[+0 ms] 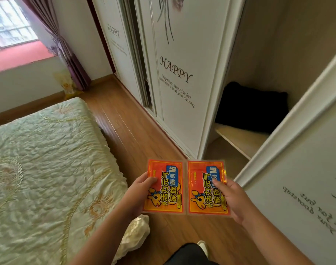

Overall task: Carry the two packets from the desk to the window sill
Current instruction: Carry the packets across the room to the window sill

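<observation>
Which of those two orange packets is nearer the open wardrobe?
The packet in the right hand, packet; the left hand's packet is on the bed's side.

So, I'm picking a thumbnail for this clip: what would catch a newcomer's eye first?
Two bright orange-red foil packets with yellow lettering stand out, side by side low in the middle: the left packet pinched in the left hand, the right packet in the right hand. Next come the pale green quilted bedspread on the left and the white wardrobe door lettered HAPPY ahead.
</observation>
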